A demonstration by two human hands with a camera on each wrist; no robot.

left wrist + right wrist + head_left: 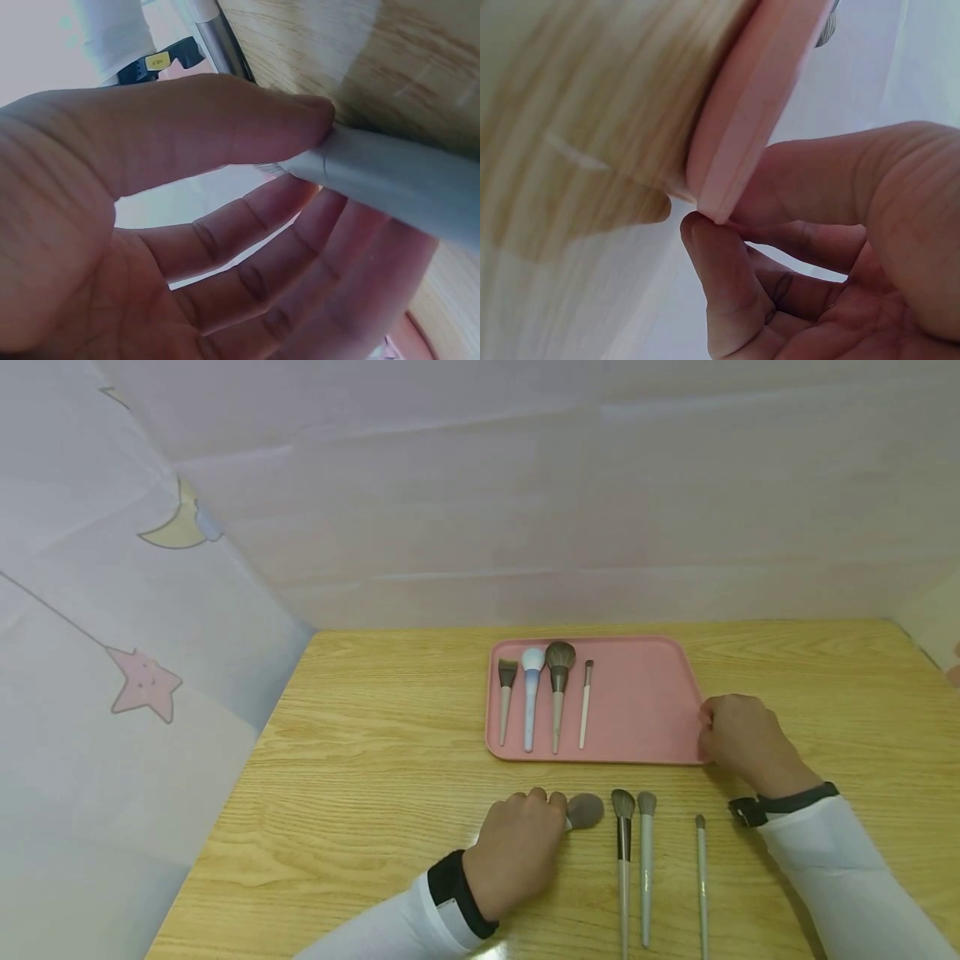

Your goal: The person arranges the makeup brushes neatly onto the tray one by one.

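Note:
My left hand [543,812] grips the pale handle of a fluffy grey makeup brush [584,811] that lies on the wooden table. In the left wrist view, the thumb and fingers of the left hand [319,161] close round the brush handle [397,184]. My right hand [710,727] holds the near right corner of a pink tray [645,710]. Seen from the right wrist, the right hand [724,214] pinches the tray's rim [754,105] between thumb and forefinger. Several brushes lie side by side in the tray's left half, among them a blue-handled one [531,702].
Three more brushes lie parallel on the table [360,752] between my hands: a dark-ferruled one [623,852], a pale one [646,860] and a thin one [701,877]. Printed cloth walls enclose the table at the left and back.

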